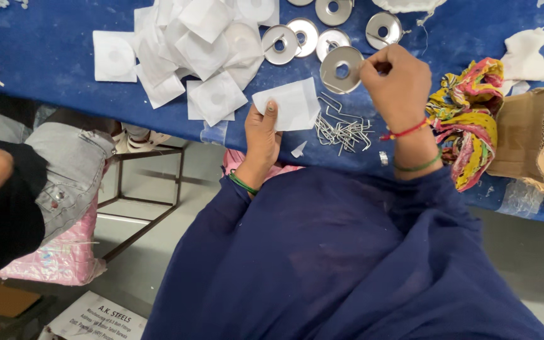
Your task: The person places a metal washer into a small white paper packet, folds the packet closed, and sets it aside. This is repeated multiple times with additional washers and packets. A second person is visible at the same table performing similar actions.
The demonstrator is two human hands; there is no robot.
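My left hand (261,135) holds a small white paper pouch (289,104) at the near edge of the blue table (45,50). My right hand (396,82) pinches a round silver metal disc with a centre hole (340,68) and a thin wire piece above the table. Just below the disc lies a loose heap of bent metal wire clips (342,128). Several more silver discs (303,34) lie flat beyond my right hand. A pile of white pouches (206,50) sits left of them.
A crumpled multicoloured cloth (470,116) lies right of my right wrist, beside an open cardboard box (539,138). White cloth scraps (525,55) lie at the far right. Another person's arm and jeans-clad leg (64,170) are at the left, near a metal stool frame (149,189).
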